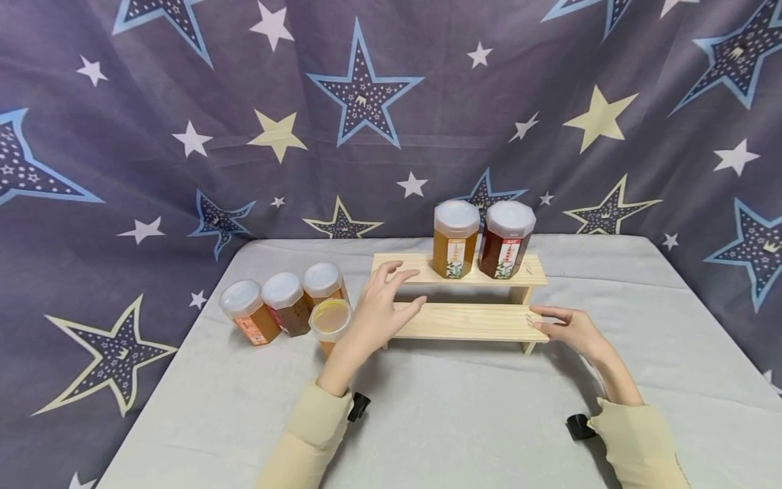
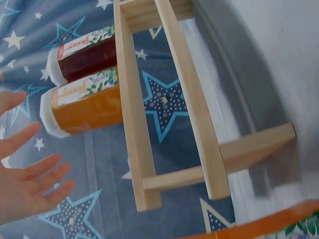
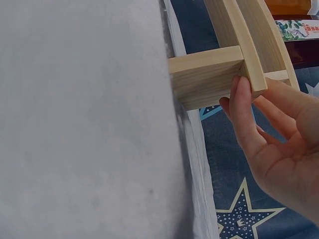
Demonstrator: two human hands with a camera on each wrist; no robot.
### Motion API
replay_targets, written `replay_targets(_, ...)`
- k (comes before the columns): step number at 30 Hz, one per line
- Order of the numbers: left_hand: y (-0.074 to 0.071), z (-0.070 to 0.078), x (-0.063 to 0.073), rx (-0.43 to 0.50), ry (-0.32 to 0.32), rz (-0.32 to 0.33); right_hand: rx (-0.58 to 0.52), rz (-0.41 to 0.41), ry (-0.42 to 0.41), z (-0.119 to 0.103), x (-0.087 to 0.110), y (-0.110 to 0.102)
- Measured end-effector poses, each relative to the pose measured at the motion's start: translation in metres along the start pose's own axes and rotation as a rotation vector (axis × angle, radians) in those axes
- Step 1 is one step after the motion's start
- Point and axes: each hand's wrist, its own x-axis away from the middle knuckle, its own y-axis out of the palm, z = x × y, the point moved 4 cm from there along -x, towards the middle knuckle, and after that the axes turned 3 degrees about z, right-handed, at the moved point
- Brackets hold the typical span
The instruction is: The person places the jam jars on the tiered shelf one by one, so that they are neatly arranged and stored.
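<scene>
Two cream sleeves (image 1: pixel 308 435) reached over the cloth-covered bench (image 1: pixel 464 421). The right hand (image 1: pixel 571 331) pinched the right end of the lower board (image 1: pixel 464 322) of a two-tier wooden rack (image 1: pixel 452 314) standing on the bench; the left hand (image 1: pixel 380 302), fingers spread, hovered near the rack's left end. Four lidded jars (image 1: pixel 293 318) stood just left of that hand. On the upper board (image 1: pixel 406 262), an amber jar (image 1: pixel 455 246) and a dark-red jar (image 1: pixel 507 246) stood side by side before a star-patterned curtain (image 1: pixel 360 166).
</scene>
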Motion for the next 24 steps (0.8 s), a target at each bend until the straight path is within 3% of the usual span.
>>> replay_targets(8,-0.010,-0.009,0.011,0.015,-0.048,-0.047,-0.021,-0.001,-0.019,0.002,0.000,0.001)
replay_targets(18,-0.026,-0.024,0.023,-0.008,0.011,-0.062,-0.051,-0.013,-0.016,0.000,0.000,0.001)
replay_targets(24,-0.036,-0.036,0.031,-0.066,0.005,-0.056,-0.047,-0.012,-0.016,-0.001,0.000,0.001)
